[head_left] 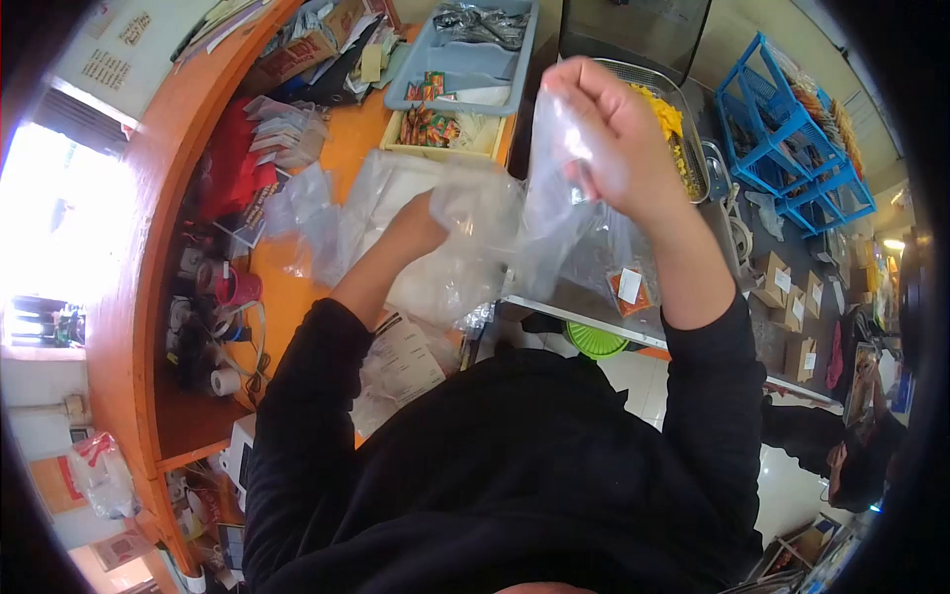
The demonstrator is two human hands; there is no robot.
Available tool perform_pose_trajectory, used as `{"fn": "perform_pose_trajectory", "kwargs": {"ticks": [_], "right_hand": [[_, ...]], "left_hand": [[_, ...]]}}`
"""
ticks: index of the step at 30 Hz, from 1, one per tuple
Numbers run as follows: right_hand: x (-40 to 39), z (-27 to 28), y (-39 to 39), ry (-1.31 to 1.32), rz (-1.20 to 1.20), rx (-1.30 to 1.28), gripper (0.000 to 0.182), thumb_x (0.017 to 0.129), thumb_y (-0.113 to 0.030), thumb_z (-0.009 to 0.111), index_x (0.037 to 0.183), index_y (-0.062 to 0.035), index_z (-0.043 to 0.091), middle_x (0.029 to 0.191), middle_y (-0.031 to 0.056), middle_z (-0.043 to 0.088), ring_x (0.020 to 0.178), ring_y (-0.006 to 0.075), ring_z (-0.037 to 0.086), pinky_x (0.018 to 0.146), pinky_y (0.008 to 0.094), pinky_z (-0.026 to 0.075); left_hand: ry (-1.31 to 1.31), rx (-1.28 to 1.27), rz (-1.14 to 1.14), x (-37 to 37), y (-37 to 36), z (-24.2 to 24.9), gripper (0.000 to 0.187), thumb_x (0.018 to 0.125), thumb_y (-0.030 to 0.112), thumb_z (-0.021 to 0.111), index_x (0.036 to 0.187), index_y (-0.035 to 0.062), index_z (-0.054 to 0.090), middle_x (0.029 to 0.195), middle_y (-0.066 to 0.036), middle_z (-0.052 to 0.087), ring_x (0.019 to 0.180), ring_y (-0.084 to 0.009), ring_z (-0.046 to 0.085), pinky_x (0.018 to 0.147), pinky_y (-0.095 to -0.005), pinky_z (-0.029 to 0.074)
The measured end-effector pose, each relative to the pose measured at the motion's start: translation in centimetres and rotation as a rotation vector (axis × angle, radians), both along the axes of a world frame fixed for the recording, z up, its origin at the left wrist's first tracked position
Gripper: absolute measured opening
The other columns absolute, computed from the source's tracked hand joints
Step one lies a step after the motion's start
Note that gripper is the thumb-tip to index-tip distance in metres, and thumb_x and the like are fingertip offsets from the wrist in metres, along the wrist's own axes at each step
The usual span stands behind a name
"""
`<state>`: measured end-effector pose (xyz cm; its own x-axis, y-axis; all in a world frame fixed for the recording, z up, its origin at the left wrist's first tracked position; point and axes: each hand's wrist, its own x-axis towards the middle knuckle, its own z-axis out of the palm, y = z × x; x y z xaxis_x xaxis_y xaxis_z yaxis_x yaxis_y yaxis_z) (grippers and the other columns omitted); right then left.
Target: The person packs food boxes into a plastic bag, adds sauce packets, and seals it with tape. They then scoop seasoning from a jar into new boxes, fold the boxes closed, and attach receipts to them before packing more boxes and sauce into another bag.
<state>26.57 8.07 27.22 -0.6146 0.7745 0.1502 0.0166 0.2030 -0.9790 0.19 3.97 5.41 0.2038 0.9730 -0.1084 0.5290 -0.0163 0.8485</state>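
My right hand [625, 139] is raised over the counter, its fingers closed on the top of a clear plastic bag [549, 213] that hangs down crumpled. My left hand [418, 230] reaches into clear plastic sheeting [460, 262] lower on the left, and the film covers its fingers. More clear bags [371, 188] lie around that wrist. Below my right forearm, a small packet [633, 290] with orange-red contents and a white label lies on the dark counter.
A blue-grey tray [396, 84] and a cream bin [391, 139] hold packets and sachets. Yellow food fills a wire basket [698, 148]. Blue racks [792, 119] and labelled cardboard boxes [772, 279] stand right. A green basket [596, 340] sits below the counter. Another person [871, 445] is at far right.
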Motion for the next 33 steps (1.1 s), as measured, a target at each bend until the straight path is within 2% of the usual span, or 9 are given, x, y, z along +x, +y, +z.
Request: {"fn": "perform_pose_trajectory", "kwargs": {"ticks": [3,6,10,16,21,24,26,30,33], "right_hand": [[1.5,1.5,1.5,0.136,0.085,0.052,0.020,0.093,-0.021,0.054,0.106,-0.0058,0.056,0.071,-0.0015,0.054,0.051,0.0023,0.044,0.042,0.0187,0.033],[2.8,2.4,3.0,0.084,-0.141,0.032,0.023,0.092,-0.023,0.054,0.106,-0.0052,0.058,0.069,0.0003,0.056,0.040,0.0053,0.039,0.037,0.0204,0.029],[7.9,-0.8,6.9,-0.062,-0.465,0.067,0.026,0.093,-0.023,0.049,0.100,0.0009,0.058,0.066,0.0078,0.062,0.043,0.0112,0.046,0.043,0.0271,0.039],[19.0,-8.7,9.4,-0.117,-0.857,0.056,0.024,0.095,-0.026,0.050,0.098,-0.0033,0.060,0.059,0.0032,0.055,0.043,0.0069,0.042,0.039,0.0226,0.031],[25.3,-11.3,8.1,-0.122,-0.787,0.152,0.019,0.097,-0.022,0.049,0.101,-0.0050,0.058,0.065,0.0011,0.056,0.049,0.0066,0.047,0.046,0.0212,0.036],[30.3,-13.9,8.3,-0.232,-1.009,0.469,0.016,0.094,-0.018,0.055,0.105,-0.0065,0.059,0.083,0.0009,0.062,0.073,0.0080,0.057,0.065,0.0222,0.044],[32.3,-11.6,5.1,-0.264,-0.998,0.457,0.022,0.088,-0.023,0.062,0.103,-0.0074,0.061,0.096,0.0100,0.066,0.092,0.0220,0.063,0.081,0.0340,0.048],[34.2,-11.3,-2.3,-0.151,-0.356,0.098,0.033,0.073,-0.017,0.079,0.101,-0.0070,0.065,0.087,-0.0008,0.064,0.077,0.0081,0.057,0.071,0.0245,0.046],[38.8,-12.4,-3.9,-0.280,-0.413,-0.035,0.029,0.071,-0.020,0.080,0.093,-0.0046,0.068,0.078,0.0011,0.065,0.070,0.0083,0.057,0.065,0.0246,0.046]], "left_hand": [[0.101,0.631,-0.135,7.2,2.0,6.8,0.070,0.083,0.032,0.064,0.140,0.0023,0.034,0.143,-0.025,0.034,0.131,-0.0364,0.036,0.107,-0.0390,0.033],[-0.218,0.657,-0.132,12.7,1.3,10.5,0.085,0.084,0.044,0.064,0.144,-0.0009,0.024,0.145,-0.025,0.031,0.133,-0.0330,0.035,0.109,-0.0394,0.031],[-0.631,0.461,-0.185,17.3,-0.3,12.3,0.084,0.086,0.048,0.058,0.145,0.0010,0.021,0.144,-0.025,0.032,0.130,-0.0333,0.039,0.107,-0.0409,0.033],[-1.438,-0.185,-0.356,18.3,-3.4,15.1,0.083,0.090,0.054,0.050,0.147,0.0039,0.017,0.143,-0.025,0.034,0.125,-0.0339,0.045,0.105,-0.0432,0.036],[-0.926,-0.476,0.041,21.5,-0.1,11.8,0.060,0.098,0.046,0.036,0.137,0.0002,0.040,0.125,-0.021,0.055,0.106,-0.0296,0.059,0.094,-0.0408,0.047],[-0.993,-0.355,0.287,27.3,0.1,11.0,0.041,0.098,0.028,0.045,0.125,-0.0017,0.052,0.112,-0.016,0.063,0.089,-0.0236,0.064,0.086,-0.0364,0.051],[-0.960,-0.182,0.426,31.5,0.3,9.9,0.029,0.091,0.015,0.060,0.114,-0.0031,0.058,0.100,-0.013,0.067,0.085,-0.0202,0.065,0.080,-0.0332,0.054],[-0.702,-0.027,0.321,41.6,-0.5,6.6,0.013,0.087,0.014,0.066,0.093,0.0017,0.067,0.085,-0.007,0.068,0.076,-0.0144,0.063,0.073,-0.0268,0.052],[-0.706,-0.170,0.155,48.7,-0.3,5.9,0.009,0.087,0.012,0.066,0.087,0.0039,0.068,0.083,-0.004,0.068,0.072,-0.0113,0.061,0.065,-0.0232,0.048]]}}
